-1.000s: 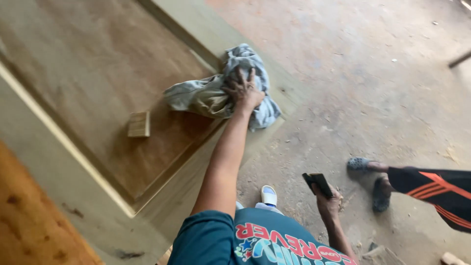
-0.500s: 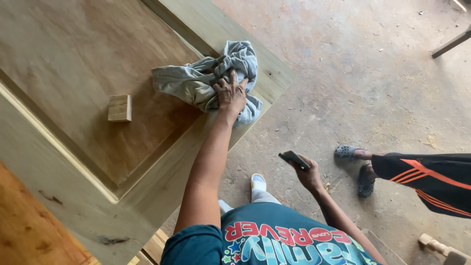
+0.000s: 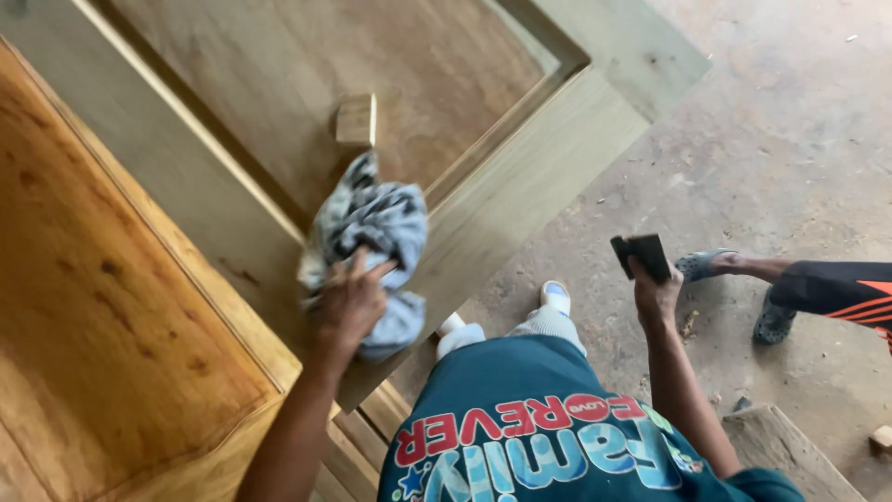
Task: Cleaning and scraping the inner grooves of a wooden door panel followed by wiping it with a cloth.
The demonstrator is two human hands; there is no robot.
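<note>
grey-blue and crumpled, the rag [image 3: 372, 244] lies bunched on the rail of the wooden door [image 3: 557, 167], pinned under our left hand [image 3: 348, 302], whose fingers curl closed into its folds. it looks soft, light and limp, so we judge it handles best gathered in a fistful at the middle, where it will not trail. our right hand [image 3: 656, 293] is closed around a small dark block [image 3: 641, 255] out over the concrete floor [image 3: 790, 139], and a little wooden block [image 3: 356, 120] sits on the panel just beyond the rag.

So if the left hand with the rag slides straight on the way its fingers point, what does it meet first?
Probably the small wood block on the door panel, past the rag under the left hand; depth is unclear.
</note>
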